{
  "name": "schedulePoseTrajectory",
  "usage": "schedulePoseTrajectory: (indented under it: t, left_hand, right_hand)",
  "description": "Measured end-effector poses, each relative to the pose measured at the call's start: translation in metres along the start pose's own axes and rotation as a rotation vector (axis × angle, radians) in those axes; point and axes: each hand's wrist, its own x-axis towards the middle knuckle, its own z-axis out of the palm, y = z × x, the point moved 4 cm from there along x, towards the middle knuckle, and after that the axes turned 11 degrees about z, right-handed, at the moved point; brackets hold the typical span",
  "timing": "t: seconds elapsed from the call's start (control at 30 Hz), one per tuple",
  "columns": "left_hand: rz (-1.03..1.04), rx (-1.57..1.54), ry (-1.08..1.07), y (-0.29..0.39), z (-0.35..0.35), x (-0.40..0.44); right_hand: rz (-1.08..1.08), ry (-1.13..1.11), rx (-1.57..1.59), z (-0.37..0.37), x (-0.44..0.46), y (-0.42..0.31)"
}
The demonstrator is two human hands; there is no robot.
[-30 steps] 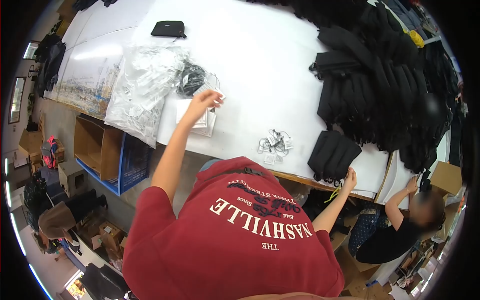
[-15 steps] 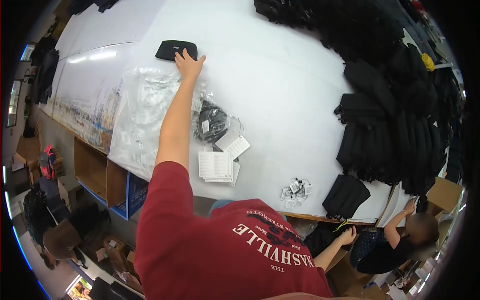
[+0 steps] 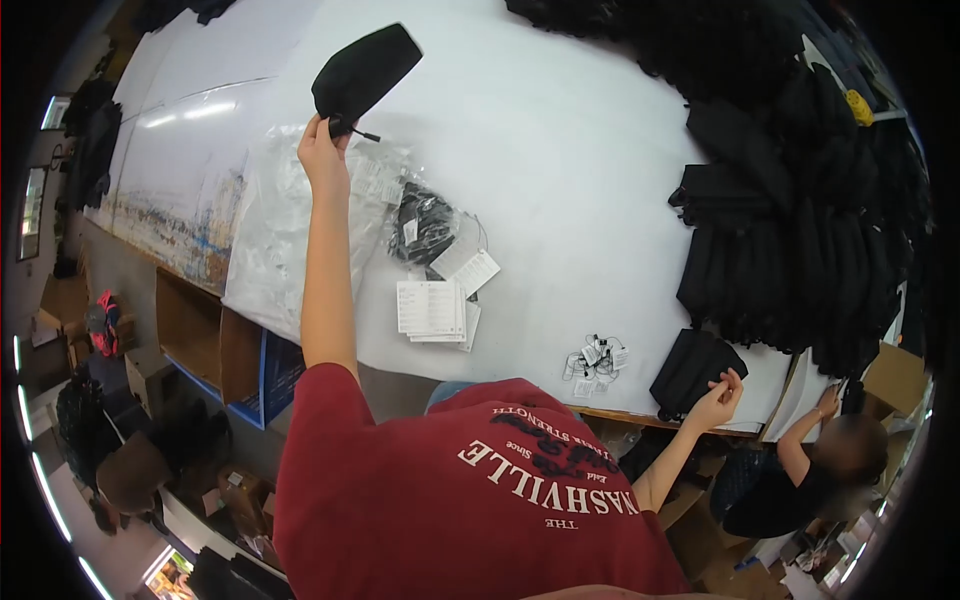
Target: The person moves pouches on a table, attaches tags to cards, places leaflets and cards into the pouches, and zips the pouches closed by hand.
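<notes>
Up at the far side of the table, my left hand (image 3: 325, 155) pinches one end of a black zip pouch (image 3: 367, 72). The pouch is raised at a slant, and its zip pull dangles by the fingers. My right hand (image 3: 716, 402) is over a black pouch (image 3: 692, 366) near the table's front edge. Its fingers are a little apart with nothing visible between them; whether they touch that pouch I cannot tell. Between the arms lie a clear bag with black contents (image 3: 422, 228) and a stack of printed white cards (image 3: 430, 310).
Piled black pouches (image 3: 745, 270) cover the table's right side. Clear plastic bags (image 3: 270, 230) lie under my left forearm. Small corded tags (image 3: 597, 362) sit near the front edge. A co-worker (image 3: 800, 475) is at the lower right. An open cardboard box (image 3: 190, 318) stands below the left edge.
My left hand has gone from lying on the flat pouch to gripping its end and lifting it at a slant. My right hand has moved up from below the table edge to the pouch there.
</notes>
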Motion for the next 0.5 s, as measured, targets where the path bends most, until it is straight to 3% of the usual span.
schedulePoseTrajectory:
  t: [0.17,0.5]
  left_hand:
    - [-0.051,-0.159,-0.018,0.091,-0.02,-0.091]
    - [-0.097,-0.307,-0.073,0.143,-0.057,-0.191]
  right_hand:
    - [-0.038,-0.126,0.136,0.009,0.003,-0.007]
    - [-0.026,-0.169,0.21,-0.009,0.008,0.016]
